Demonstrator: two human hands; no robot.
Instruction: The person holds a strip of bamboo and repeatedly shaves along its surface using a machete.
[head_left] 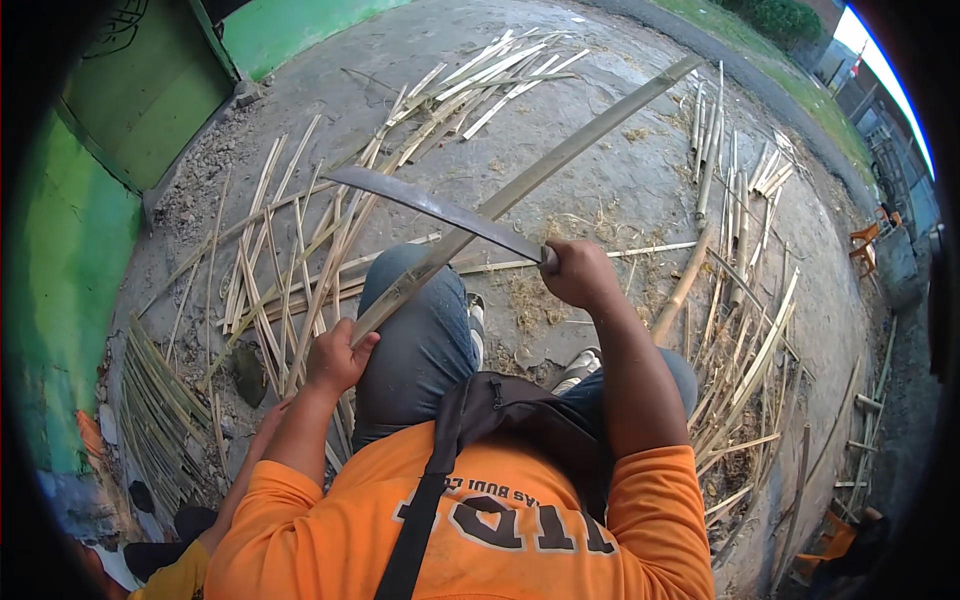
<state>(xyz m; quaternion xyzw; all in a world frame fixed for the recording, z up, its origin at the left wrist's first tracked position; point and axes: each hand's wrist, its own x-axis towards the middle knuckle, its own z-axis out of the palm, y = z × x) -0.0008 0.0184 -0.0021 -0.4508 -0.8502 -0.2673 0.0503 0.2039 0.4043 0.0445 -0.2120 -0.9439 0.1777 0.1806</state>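
Note:
My left hand (338,358) is closed round the near end of a long bamboo slat (560,152), above my left knee. The slat slants away from me toward the far right. In my right hand (580,274) I grip the handle of a machete (425,203), whose broad, slightly curved blade points left. The blade crosses over the slat a little beyond my knee; whether it touches the slat I cannot tell.
Split bamboo strips (290,235) lie in piles at the left and far middle. Bamboo poles and strips (745,370) are heaped at the right. A green wall (70,270) and door (150,90) stand at the left. Another person's arm (262,436) shows beside my left elbow.

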